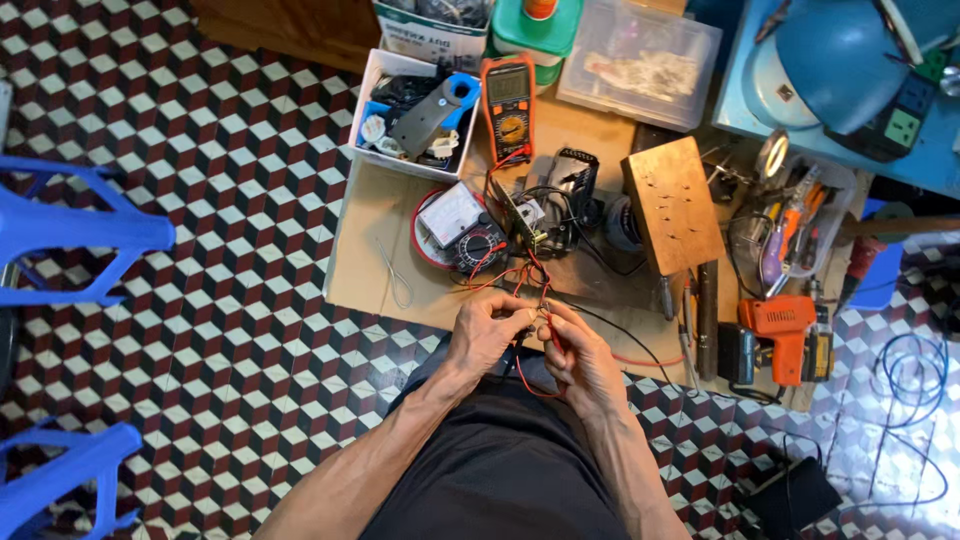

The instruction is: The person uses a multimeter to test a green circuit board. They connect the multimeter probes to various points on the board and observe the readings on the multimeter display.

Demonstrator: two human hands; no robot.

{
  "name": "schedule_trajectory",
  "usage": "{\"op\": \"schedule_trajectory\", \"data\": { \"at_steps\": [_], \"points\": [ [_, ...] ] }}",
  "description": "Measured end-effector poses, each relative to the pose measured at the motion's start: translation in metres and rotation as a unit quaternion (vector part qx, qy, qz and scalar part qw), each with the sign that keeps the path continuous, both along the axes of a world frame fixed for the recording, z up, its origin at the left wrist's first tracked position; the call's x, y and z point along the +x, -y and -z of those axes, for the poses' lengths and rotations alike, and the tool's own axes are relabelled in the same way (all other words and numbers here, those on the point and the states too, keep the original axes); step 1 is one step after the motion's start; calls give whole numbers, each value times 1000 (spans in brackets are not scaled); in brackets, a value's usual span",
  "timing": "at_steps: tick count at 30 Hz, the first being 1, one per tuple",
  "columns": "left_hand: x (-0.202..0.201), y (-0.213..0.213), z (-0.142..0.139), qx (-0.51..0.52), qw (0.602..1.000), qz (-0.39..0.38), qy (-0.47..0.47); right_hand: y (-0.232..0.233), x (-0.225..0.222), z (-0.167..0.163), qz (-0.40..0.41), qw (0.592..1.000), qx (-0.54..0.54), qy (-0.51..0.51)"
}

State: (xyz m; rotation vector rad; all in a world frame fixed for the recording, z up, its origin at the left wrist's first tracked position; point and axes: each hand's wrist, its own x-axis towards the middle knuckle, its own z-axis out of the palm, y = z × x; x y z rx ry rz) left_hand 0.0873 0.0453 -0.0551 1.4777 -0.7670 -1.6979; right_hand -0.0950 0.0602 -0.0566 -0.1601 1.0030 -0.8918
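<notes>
My left hand [487,330] and my right hand [578,352] meet in front of my lap, fingertips pinched together on thin red and black wires [524,282]. The wires run up to a small circuit board with black parts [545,212] on the cardboard sheet [365,260]. Just left of the board lies an analog meter [458,228] on a round red-rimmed base. An orange digital multimeter [509,96] stands behind it, its red lead trailing down toward the board.
A white box of tools [415,112] sits at the back left. A wooden block [673,203], an orange power tool [786,338], screwdrivers [782,230], a clear plastic box [637,62] and a blue lamp [838,55] lie to the right. Blue plastic chairs [70,235] stand on the checkered floor.
</notes>
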Motion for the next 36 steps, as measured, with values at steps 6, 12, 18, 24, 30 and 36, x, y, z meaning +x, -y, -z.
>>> {"op": "schedule_trajectory", "data": {
  "at_steps": [6,12,18,24,30,36],
  "points": [
    [-17,-4,14,23,996,77,28,-26,-8,-1,76,997,11,2],
    [-35,-3,16,10,992,120,28,-39,-22,-6,120,993,18,6],
    [-42,4,21,0,994,108,14,-31,-33,-2,103,994,1,23],
    [-35,5,25,21,998,66,10,-16,-28,7,68,997,14,31],
    [-26,0,31,19,999,41,18,-11,-19,14,49,998,40,24],
    [-12,0,35,43,998,-24,-31,2,2,25,23,999,35,28]
  ]
}}
